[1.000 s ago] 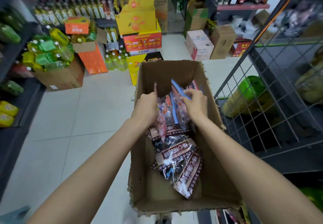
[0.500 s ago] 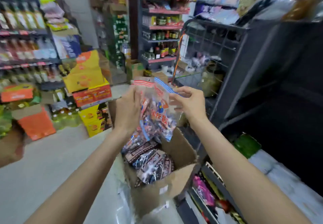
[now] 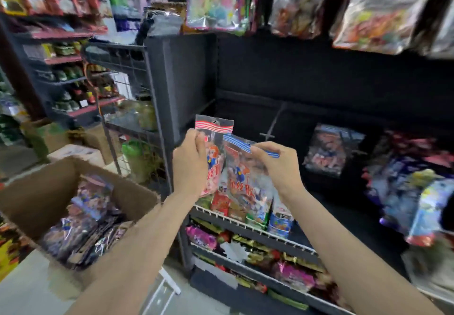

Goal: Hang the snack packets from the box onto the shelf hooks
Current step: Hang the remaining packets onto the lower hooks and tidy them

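Note:
My left hand [image 3: 190, 161] grips a clear snack packet with a red-striped header [image 3: 213, 128], held upright in front of the dark shelf back panel. My right hand [image 3: 275, 164] pinches a second packet by its blue-striped header [image 3: 242, 167], slightly lower and to the right. A bare metal hook [image 3: 269, 133] juts from the panel just right of the packets. The cardboard box [image 3: 29, 191] stands at lower left with several dark packets [image 3: 83, 226] inside.
Hung snack bags fill the top row [image 3: 218, 0] and the right side [image 3: 412, 196]. One dark packet [image 3: 329, 150] hangs on the panel. Wire-fronted shelves [image 3: 245, 228] of snacks sit below my hands. A wire rack [image 3: 127, 108] stands to the left.
My view has swung right from the box to the hook shelf. Both hands lifted the two packets out of the box and now hold them before the dark panel.

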Demonstrator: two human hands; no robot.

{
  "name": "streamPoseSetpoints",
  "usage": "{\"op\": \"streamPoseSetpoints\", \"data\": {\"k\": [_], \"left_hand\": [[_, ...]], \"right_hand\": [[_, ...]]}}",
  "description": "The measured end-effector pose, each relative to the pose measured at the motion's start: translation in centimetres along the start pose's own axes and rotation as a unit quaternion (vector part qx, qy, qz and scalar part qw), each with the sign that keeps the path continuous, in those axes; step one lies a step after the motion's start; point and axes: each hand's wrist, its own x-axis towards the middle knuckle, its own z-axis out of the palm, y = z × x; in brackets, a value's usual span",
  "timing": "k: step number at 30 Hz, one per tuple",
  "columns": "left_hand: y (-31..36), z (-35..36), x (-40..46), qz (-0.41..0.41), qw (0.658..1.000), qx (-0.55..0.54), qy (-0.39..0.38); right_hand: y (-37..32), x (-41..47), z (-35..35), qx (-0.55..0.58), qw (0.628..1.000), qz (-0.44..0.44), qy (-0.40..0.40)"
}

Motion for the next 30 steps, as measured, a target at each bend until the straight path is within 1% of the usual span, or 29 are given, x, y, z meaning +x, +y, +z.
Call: {"op": "streamPoseSetpoints", "data": {"k": [5, 7, 10, 13, 22, 30], "left_hand": [[4.2, 6.1, -2.7, 0.027, 0.997, -0.018, -0.065], [5.8, 8.1, -3.7, 0.033, 0.996, -0.033, -0.079], [8.1, 10.8, -4.8, 0.021, 0.994, -0.042, -0.095], [9.5, 12.8, -5.6, 0.006, 0.994, -0.029, -0.101], [11.4, 15.7, -5.6, -0.024, 0.996, -0.008, -0.081], [11.5, 17.7, -5.5, -0.036, 0.996, 0.002, -0.087]], "right_hand": [[2.2, -0.7, -9.0, 0.011, 0.996, 0.049, 0.070], [2.8, -0.7, -11.7, 0.021, 0.993, 0.065, 0.095], [3.3, -0.2, -14.8, 0.042, 0.988, 0.079, 0.126], [3.9, 0.9, -17.1, 0.043, 0.983, 0.092, 0.151], [6.2, 4.6, -20.0, 0.038, 0.976, 0.123, 0.177], [6.3, 5.4, -21.1, 0.021, 0.985, 0.112, 0.131]]}}
